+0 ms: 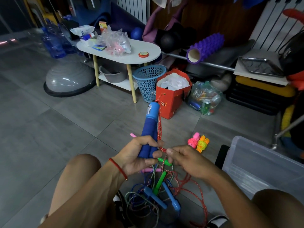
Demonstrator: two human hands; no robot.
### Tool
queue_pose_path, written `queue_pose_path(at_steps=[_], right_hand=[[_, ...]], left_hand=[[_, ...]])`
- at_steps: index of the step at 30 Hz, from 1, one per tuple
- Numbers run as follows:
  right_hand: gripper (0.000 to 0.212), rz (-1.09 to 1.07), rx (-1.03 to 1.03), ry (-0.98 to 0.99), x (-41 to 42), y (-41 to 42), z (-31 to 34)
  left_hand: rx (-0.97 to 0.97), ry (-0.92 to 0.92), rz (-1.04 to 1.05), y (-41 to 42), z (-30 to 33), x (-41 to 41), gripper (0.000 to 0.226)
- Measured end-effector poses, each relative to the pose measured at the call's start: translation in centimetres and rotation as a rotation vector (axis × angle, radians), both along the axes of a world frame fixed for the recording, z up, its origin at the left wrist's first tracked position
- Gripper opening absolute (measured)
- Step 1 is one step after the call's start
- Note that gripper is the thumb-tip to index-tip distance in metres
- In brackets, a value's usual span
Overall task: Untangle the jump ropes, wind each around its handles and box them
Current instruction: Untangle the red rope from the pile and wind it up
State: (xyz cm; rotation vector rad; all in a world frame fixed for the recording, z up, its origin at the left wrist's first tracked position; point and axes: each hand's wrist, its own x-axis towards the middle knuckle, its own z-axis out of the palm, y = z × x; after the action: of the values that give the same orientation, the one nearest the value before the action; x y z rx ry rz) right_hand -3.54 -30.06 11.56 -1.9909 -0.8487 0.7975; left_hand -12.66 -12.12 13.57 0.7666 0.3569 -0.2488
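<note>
The left hand (139, 155) grips a pair of blue foam handles (148, 134) pointing toward twelve o'clock, while the right hand (184, 159) pinches the red-and-white rope (159, 129) just beside them — tangled ropes (158, 191) lie at six o'clock, the clear plastic box (263, 167) at three.

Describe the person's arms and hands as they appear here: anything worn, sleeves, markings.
Both forearms are bare, with no sleeves in view. The left hand has a thin red string bracelet around its wrist. The right hand shows no ring, watch or band. No gloves on either hand, and no markings show.
</note>
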Motion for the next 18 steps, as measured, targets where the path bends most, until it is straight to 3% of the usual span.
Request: queue_pose_path(at_steps=[4, 7, 10, 13, 18], right_hand=[[0.036, 0.038, -0.034, -0.021, 0.8, -1.4, 1.2], [0.034, 0.021, -0.036, -0.099, 2.1, -3.0, 1.5], [0.040, -0.021, -0.011, -0.189, 3.0, -4.2, 1.7], [0.040, -0.040, 0.007, -0.265, 3.3, -5.0, 2.0], [0.013, -0.020, 0.090, -0.484, 2.5, -3.8, 4.0]], left_hand=[[0.151, 0.024, -0.144, 0.9, 0.6, -0.1, 0.039], [0.205, 0.063, -0.190, 2.2, 1.1, -0.1, 0.070], [0.365, 0.143, -0.243, 3.7, 1.4, -0.2, 0.083], [0.638, 0.214, -0.338, 4.6, 1.4, -0.3, 0.081], [1.034, 0.269, -0.536, 2.6, 0.2, -0.1, 0.069]])
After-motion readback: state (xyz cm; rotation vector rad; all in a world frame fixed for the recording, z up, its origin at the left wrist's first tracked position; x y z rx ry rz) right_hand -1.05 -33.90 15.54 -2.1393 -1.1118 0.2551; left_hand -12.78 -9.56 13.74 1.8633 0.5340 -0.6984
